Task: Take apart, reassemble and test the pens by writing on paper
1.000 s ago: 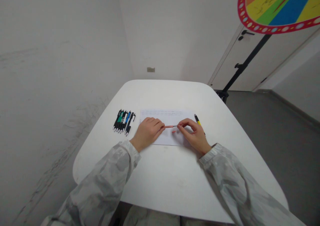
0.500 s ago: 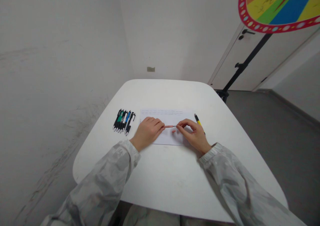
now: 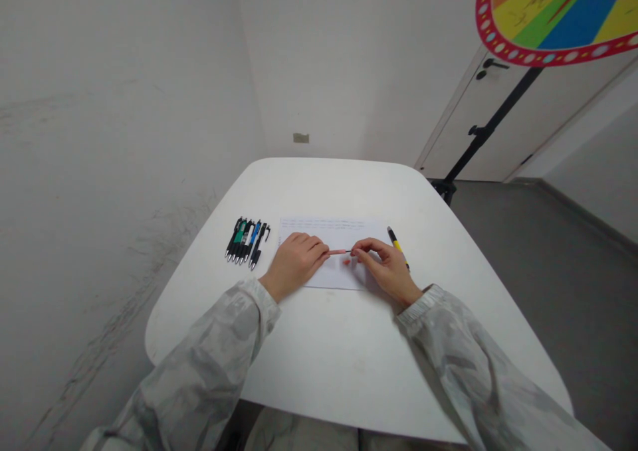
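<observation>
My left hand [image 3: 298, 260] is closed around one end of a slim pink pen barrel [image 3: 337, 252], held level just over a sheet of paper. A thin dark pen refill [image 3: 348, 251] sticks out of the barrel's right end. My right hand [image 3: 383, 268] pinches the refill's far end between thumb and fingertips, which partly hide it. Below the refill, a small pink piece [image 3: 345, 262] lies on the paper [image 3: 329, 279]. Faint lines of writing run along the sheet's top.
Several pens [image 3: 244, 242] lie side by side left of the paper on the white table [image 3: 319, 345]. A yellow and black pen [image 3: 397, 245] rests beyond my right hand. A colourful wheel [image 3: 558, 12] on a black stand is at the upper right, before a door.
My right fingertips have shifted very slightly toward the barrel, and a little less of the dark refill shows. My left hand stays nearly still.
</observation>
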Demonstrator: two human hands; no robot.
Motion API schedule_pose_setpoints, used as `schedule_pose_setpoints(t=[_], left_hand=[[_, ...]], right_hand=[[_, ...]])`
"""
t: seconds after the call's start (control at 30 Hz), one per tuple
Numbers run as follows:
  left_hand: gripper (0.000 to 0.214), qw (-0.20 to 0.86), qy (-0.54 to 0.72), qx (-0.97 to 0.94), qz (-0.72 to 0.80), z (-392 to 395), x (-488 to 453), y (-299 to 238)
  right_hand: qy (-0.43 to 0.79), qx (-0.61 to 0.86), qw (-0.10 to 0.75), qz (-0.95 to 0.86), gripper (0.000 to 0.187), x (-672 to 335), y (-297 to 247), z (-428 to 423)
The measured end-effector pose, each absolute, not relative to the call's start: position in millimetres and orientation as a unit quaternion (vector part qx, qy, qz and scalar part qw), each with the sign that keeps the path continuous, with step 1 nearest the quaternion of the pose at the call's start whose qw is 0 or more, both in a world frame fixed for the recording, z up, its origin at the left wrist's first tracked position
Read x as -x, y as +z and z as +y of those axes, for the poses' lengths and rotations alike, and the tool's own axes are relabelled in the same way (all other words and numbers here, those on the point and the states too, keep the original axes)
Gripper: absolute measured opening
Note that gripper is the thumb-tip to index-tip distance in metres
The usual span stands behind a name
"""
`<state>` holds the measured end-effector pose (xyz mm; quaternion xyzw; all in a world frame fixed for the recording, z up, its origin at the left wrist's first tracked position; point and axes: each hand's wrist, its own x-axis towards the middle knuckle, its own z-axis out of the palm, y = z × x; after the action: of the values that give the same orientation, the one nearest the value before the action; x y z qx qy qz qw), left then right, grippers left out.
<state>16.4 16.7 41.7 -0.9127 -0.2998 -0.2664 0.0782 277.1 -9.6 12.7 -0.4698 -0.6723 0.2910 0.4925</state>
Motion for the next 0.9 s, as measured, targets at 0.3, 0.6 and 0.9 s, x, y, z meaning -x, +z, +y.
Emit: schedule_pose_setpoints(t=[0.3, 0.6, 0.9], left_hand=[[0.024, 0.054, -0.272, 0.911, -0.306, 15.5, -16.6, 39.2], [0.022, 0.057, -0.276, 0.912, -0.299, 13.3, -16.7, 41.6], [0.024, 0.061, -0.277, 0.909, -0.305, 14.1, -17.9, 40.7]], right_hand=[[0.272, 0.463, 0.507, -0.674, 0.015, -275.8, 14.6, -10.8], [0.199, 0.474, 0.496, -0.700, 0.013, -274.9, 14.9, -12.8], [0.126, 0.501, 0.476, -0.712, 0.017, -272.9, 17.5, -15.2]])
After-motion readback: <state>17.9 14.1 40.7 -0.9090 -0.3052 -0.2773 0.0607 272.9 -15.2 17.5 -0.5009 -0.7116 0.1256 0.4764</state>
